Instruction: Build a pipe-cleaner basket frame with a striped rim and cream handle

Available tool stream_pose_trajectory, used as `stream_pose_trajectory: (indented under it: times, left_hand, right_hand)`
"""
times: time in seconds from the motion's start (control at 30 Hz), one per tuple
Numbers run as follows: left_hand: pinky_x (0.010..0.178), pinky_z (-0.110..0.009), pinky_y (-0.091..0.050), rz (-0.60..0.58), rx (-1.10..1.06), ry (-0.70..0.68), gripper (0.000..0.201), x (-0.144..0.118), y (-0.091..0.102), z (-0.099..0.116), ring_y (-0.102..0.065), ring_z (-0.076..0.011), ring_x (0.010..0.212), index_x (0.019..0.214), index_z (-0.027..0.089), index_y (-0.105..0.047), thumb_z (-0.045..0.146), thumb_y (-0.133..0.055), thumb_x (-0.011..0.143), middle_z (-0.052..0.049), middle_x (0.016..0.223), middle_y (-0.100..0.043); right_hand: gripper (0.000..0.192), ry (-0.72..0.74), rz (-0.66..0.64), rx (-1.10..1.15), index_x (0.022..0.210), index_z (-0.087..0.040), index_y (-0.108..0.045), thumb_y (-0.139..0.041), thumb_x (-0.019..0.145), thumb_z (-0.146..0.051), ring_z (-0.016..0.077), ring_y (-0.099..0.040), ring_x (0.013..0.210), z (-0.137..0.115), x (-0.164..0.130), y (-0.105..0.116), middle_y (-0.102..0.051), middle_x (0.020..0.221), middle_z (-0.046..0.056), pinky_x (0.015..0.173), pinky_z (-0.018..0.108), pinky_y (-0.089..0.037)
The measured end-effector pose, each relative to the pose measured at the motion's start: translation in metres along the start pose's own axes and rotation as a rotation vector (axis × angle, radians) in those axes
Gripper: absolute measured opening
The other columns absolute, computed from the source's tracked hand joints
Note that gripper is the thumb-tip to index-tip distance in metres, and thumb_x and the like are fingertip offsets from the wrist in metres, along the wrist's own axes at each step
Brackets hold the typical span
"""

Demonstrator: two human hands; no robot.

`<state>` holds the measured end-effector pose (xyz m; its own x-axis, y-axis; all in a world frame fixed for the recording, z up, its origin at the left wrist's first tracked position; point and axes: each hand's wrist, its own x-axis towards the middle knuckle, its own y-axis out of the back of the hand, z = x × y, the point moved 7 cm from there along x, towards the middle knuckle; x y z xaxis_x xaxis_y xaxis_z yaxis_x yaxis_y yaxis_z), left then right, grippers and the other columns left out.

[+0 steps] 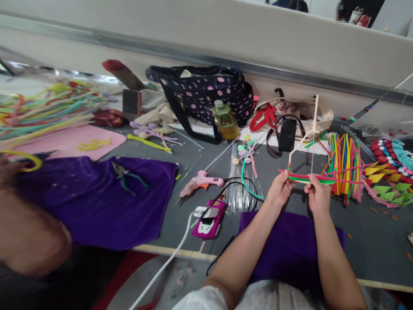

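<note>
Grey work table [371, 241], flat and matte. Landmark: pink glue gun [201, 181].

Far left of gun: purple velvet cloth [97, 206], soft and creased, pliers [127, 175] lying on it.

Above gun, against wall: navy polka-dot fabric bag [206, 92]; beside it, squat bottle [225, 120] of yellow liquid.

Far right of gun: upright bundle of multicolour fuzzy pipe cleaners [345, 168].

Right of gun, raised off table: pipe-cleaner piece [311, 177], red and green horizontal stems, cream twisted loop rising above.

Left hand [280, 189] pinched shut on its left end; right hand [318, 196] clamped on its middle.

Just below gun: magenta phone [209, 219], glossy, white cable attached.
</note>
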<state>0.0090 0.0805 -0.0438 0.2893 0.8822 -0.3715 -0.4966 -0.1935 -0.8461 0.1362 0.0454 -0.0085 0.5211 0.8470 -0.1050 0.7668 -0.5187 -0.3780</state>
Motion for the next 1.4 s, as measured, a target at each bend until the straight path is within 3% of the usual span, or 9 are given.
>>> stream_pose_trajectory:
  times: [0.43, 0.73, 1.03, 1.23, 1.4]
  left_hand:
    - [0.069, -0.025, -0.05, 0.012, -0.022, 0.188, 0.016, -0.006, -0.001, -0.002, -0.058, -0.0105, 0.063, 0.079, 0.017, -0.065, 0.012, -0.073, 0.066, 0.001, 0.067, -0.062]
    - [0.064, -0.022, -0.049, 0.049, 0.193, -0.032, 0.029, -0.004, 0.004, 0.015, -0.057, -0.0082, 0.059, 0.071, 0.014, -0.062, 0.024, -0.083, 0.054, 0.002, 0.066, -0.061]
    - [0.062, -0.023, -0.048, 0.05, 0.313, -0.163, 0.036, -0.004, -0.001, 0.025, -0.059, -0.0106, 0.059, 0.07, 0.013, -0.064, 0.044, -0.079, 0.06, -0.004, 0.066, -0.065]
    - [0.062, -0.022, -0.047, 0.067, 0.44, -0.207, 0.032, -0.006, -0.006, 0.031, -0.06, -0.0107, 0.06, 0.071, 0.012, -0.069, 0.033, -0.085, 0.052, -0.005, 0.069, -0.067]
    - [0.061, -0.022, -0.045, 0.098, 0.466, -0.229, 0.026, -0.005, -0.001, 0.033, -0.058, -0.0098, 0.059, 0.07, 0.013, -0.071, 0.03, -0.083, 0.054, -0.003, 0.067, -0.066]
  right_hand:
    - [0.019, 0.112, -0.065, -0.05, 0.071, -0.016, -0.064, -0.075, 0.067, -0.031, 0.0064, -0.045, 0.045, -0.013, -0.005, -0.008, -0.058, 0.065, -0.002, 0.035, 0.02, -0.038]
    - [0.018, 0.215, -0.066, -0.126, 0.072, -0.017, -0.064, -0.072, 0.071, -0.033, 0.0067, -0.047, 0.046, -0.02, -0.009, -0.009, -0.057, 0.071, -0.001, 0.037, 0.021, -0.039]
    - [0.019, 0.232, -0.035, -0.111, 0.07, -0.017, -0.063, -0.073, 0.07, -0.033, 0.0072, -0.048, 0.044, -0.022, -0.008, -0.006, -0.056, 0.067, -0.002, 0.037, 0.022, -0.039]
    - [0.02, 0.27, -0.046, -0.181, 0.071, -0.017, -0.063, -0.07, 0.072, -0.036, 0.0067, -0.047, 0.043, -0.027, -0.011, -0.008, -0.055, 0.065, -0.003, 0.039, 0.022, -0.039]
    - [0.019, 0.288, -0.057, -0.213, 0.07, -0.018, -0.063, -0.069, 0.073, -0.036, 0.0065, -0.048, 0.04, -0.029, -0.014, -0.011, -0.055, 0.063, -0.004, 0.04, 0.022, -0.039]
